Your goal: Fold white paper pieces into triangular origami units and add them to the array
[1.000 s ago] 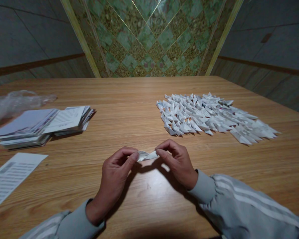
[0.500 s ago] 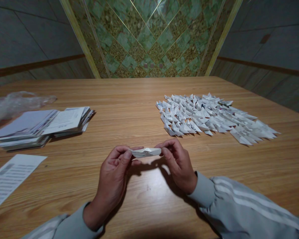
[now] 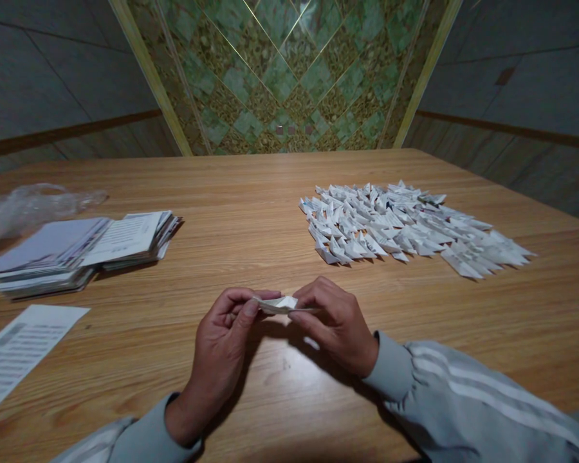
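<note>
A small folded paper boat (image 3: 276, 306) is held level just above the table, between both hands. My left hand (image 3: 226, 347) pinches its left end between thumb and fingers. My right hand (image 3: 340, 325) is closed on the boat's right part, covering that end. Beyond the right hand, many folded paper boats (image 3: 381, 225) stand packed in rows on the table. To the left of my left hand lies a single printed sheet (image 3: 33, 350).
Two stacks of paper sit at the left: one with a plain top sheet (image 3: 48, 241), the other with a printed top sheet (image 3: 125, 238). A crumpled clear plastic bag (image 3: 29, 206) lies behind them. The wooden table (image 3: 231, 212) runs back to a green tiled wall (image 3: 289, 77).
My right hand has slid left along the paper boat, from its right tip toward its middle. My left hand keeps its pinch. The view has shifted slightly.
</note>
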`<action>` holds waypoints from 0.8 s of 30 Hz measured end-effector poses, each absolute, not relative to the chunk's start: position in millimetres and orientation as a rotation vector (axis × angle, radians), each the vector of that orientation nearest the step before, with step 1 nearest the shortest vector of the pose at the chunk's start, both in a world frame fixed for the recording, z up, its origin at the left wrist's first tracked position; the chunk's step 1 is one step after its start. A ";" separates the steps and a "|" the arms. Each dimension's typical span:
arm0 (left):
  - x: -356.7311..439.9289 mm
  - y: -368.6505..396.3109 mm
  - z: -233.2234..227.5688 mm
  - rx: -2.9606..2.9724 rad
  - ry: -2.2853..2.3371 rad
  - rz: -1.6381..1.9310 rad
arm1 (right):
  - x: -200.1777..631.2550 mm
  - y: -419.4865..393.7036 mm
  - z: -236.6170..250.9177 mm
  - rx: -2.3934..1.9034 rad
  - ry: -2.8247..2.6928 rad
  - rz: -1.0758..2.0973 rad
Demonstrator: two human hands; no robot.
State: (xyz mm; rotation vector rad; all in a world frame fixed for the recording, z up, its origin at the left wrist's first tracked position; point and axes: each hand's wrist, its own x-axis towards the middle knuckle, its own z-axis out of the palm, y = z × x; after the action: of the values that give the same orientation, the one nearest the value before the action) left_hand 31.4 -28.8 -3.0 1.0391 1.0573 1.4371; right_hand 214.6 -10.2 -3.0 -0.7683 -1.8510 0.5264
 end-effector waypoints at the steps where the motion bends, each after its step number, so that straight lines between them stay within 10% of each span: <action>1: 32.2 -28.6 -2.6 0.994 1.033 1.434 | 214.3 -10.6 -3.1 -0.803 -1.814 0.545; 24: 32.3 -19.0 -4.3 1.102 1.193 1.355 | 213.6 -2.7 -6.5 -0.879 -1.709 0.783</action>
State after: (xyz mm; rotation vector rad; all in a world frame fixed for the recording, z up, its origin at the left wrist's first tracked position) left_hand 32.3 -19.0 -4.3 1.1018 1.1926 1.3552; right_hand 213.6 -2.7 -6.5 -0.8793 -1.7086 0.7826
